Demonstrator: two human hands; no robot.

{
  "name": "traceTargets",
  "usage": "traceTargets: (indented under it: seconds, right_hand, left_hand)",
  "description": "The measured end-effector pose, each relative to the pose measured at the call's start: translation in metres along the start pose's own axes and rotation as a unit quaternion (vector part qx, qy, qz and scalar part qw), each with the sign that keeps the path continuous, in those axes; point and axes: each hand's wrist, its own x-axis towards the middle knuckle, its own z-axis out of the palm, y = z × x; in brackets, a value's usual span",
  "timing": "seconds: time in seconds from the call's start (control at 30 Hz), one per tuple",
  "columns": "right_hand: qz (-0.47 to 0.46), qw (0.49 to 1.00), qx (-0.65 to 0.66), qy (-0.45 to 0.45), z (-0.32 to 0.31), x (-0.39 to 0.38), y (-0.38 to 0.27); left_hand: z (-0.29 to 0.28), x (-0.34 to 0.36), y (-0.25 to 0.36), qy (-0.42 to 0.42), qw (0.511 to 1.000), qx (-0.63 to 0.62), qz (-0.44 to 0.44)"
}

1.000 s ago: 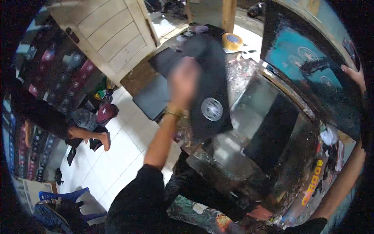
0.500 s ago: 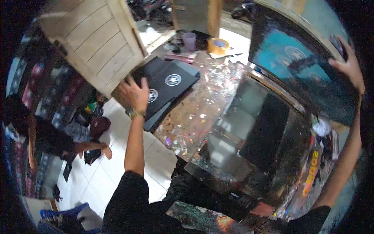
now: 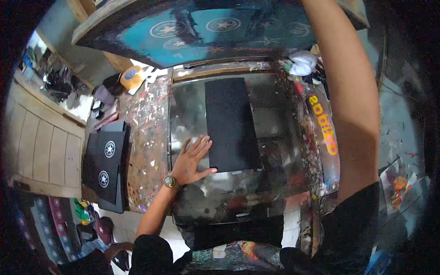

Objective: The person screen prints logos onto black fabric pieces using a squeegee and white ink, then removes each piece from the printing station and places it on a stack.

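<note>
My left hand lies open, fingers spread, at the left edge of a plain black sheet, which is flat on a smudged, reflective glass board. My right forearm reaches up past the top edge, so that hand is out of sight. Above the board a wood-framed printing screen is raised, with turquoise mesh and pale star emblems. On the paint-spattered table, further left, black pieces with white round star logos are stacked.
An orange tape roll and purple cup sit at the back left. A white bundle lies back right. Beyond are a wooden door and hanging printed strips. A co-worker's arm shows at bottom left.
The view has swung right and down toward the glass board. My left hand has moved from the printed stack to the plain sheet. My right hand has left the view at the top.
</note>
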Motion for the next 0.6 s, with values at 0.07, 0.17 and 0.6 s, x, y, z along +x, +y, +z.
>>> traceTargets:
  seconds: [0.07, 0.17, 0.6]
  right_hand:
    - [0.010, 0.993, -0.055, 0.100, 0.014, 0.011, 0.014]
    - [0.008, 0.993, -0.069, 0.097, 0.014, 0.006, 0.003]
    - [-0.020, 0.993, -0.016, 0.115, 0.224, -0.269, -0.144]
  left_hand:
    - [-0.001, 0.003, 0.001, -0.004, 1.000, -0.002, 0.001]
    - [-0.011, -0.002, 0.005, -0.012, 1.000, -0.001, -0.004]
    - [-0.075, -0.069, 0.096, 0.258, 0.961, -0.016, -0.093]
